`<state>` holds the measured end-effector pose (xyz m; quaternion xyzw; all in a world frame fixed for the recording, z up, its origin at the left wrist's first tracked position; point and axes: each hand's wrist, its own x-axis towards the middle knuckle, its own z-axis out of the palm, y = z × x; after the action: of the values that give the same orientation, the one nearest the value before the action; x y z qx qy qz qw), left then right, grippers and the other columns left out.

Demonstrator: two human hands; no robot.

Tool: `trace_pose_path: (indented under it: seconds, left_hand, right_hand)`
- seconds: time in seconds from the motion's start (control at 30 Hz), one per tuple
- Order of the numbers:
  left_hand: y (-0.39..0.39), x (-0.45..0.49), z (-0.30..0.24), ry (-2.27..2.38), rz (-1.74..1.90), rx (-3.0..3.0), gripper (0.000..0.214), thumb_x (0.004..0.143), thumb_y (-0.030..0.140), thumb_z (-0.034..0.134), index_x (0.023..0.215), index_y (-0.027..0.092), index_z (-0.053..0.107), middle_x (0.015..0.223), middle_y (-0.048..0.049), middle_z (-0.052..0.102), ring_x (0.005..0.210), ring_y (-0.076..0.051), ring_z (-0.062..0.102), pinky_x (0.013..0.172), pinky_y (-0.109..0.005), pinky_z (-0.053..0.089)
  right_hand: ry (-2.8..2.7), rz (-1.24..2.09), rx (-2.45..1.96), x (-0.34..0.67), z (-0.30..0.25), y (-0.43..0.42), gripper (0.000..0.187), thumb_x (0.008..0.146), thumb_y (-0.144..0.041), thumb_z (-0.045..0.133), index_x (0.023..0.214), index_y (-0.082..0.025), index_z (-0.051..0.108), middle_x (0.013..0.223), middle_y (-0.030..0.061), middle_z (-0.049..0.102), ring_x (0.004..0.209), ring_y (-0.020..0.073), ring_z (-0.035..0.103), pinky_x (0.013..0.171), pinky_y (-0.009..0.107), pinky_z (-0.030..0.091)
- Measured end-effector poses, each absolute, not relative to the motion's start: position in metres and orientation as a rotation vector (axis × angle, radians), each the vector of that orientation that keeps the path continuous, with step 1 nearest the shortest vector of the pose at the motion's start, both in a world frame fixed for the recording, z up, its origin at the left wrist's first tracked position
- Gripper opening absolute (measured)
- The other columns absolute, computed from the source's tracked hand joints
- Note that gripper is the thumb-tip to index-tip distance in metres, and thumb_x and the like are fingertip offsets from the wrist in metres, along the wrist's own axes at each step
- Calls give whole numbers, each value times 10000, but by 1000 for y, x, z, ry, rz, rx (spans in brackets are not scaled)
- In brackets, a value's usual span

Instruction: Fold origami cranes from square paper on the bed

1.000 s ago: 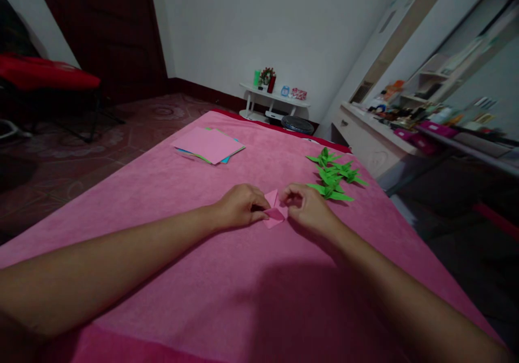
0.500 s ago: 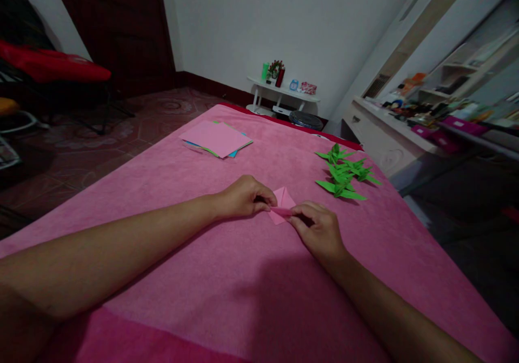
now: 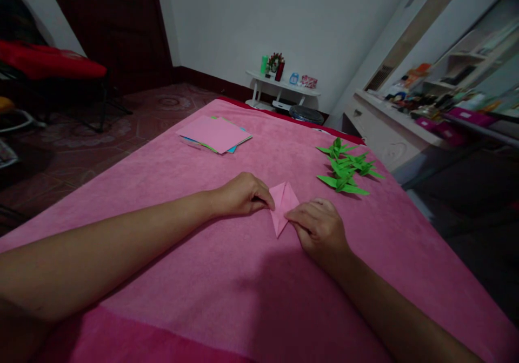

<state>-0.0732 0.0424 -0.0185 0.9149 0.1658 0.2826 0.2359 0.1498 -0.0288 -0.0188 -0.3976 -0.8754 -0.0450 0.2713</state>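
Note:
A pink folded origami paper lies on the pink cloth, shaped like a diamond with a crease down its upper half. My left hand pinches its left edge, the thumb and fingers closed together. On the opposite side my right hand grips the right edge between thumb and fingers. The diamond's upper and lower points show between the hands, while the side corners are hidden under fingertips.
Several green folded paper cranes sit close together at the right. Further off on the left is a stack of coloured paper sheets, pink on top. Beyond the cloth stand a small white shelf and a cluttered dresser.
The flap that stood between my fingers now lies flat, and the pink paper has become a longer diamond with its lower point nearer me. Both hands stay at its sides.

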Motion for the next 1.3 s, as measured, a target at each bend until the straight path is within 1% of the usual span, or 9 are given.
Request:
trace_pose_path:
  seconds: [0.13,0.37,0.53,0.63,0.8,0.9,1.0,1.13,1.3]
  left_hand:
    - [43,-74,-19,415,762,2543,254,739,26,537,846,181,708,785,-29,709,714,-115,631,680,-209,460]
    - [43,-77,-17,306,702,2621,293,730,-2,504,854,180,697,840,-60,703,833,-147,622,777,-260,476]
    - [40,-79,-15,295,660,2693,312,699,-17,503,834,192,691,920,-60,672,881,-156,599,789,-272,468]
    - [39,-79,-13,295,642,2696,310,682,-20,499,828,190,675,922,-54,657,876,-156,592,782,-265,461]
    - [35,-79,-10,328,627,2695,357,667,-38,447,889,175,628,869,-54,644,856,-156,577,788,-263,445]
    - [34,-78,-10,404,649,2699,394,662,-26,447,975,164,592,896,-61,639,850,-160,574,785,-268,441]
    - [35,-77,-11,457,689,2652,413,663,-5,468,1027,164,562,950,-61,642,861,-160,584,786,-268,444]
    - [39,-76,-11,446,677,2638,366,691,23,495,1012,177,579,936,-52,651,845,-154,592,770,-257,442]
    - [40,-74,-9,452,652,2665,329,693,29,521,981,165,604,882,-49,640,815,-152,583,752,-245,437]
  right_hand:
    - [-2386,-161,-1076,150,-19,-30,206,751,-69,528,814,-193,680,764,32,681,731,161,575,825,351,354]
    - [-2426,-213,-1077,145,-16,-36,244,735,-63,498,794,-199,692,735,40,664,740,172,565,835,375,352]
    - [-2441,-178,-1092,145,-15,-37,244,726,-64,494,788,-192,693,743,45,655,732,176,546,818,384,351]
    - [-2416,-134,-1105,147,-17,-36,249,723,-56,500,804,-191,693,757,44,658,744,176,545,789,363,358]
    - [-2354,-47,-1127,150,-21,-34,226,746,-54,530,836,-189,687,785,40,661,756,174,550,763,334,371]
    - [-2365,-46,-1149,150,-21,-33,209,769,-72,549,872,-194,685,787,42,660,757,176,551,764,332,374]
    - [-2417,-101,-1179,149,-18,-31,196,788,-88,557,890,-195,686,773,44,658,745,176,550,740,323,373]
    - [-2559,-244,-1183,146,-11,-27,153,804,-130,561,855,-188,693,710,50,644,698,183,539,704,323,366]
    - [-2714,-423,-1083,140,-5,-27,197,759,-69,528,860,-136,683,693,75,615,667,194,514,765,367,357]
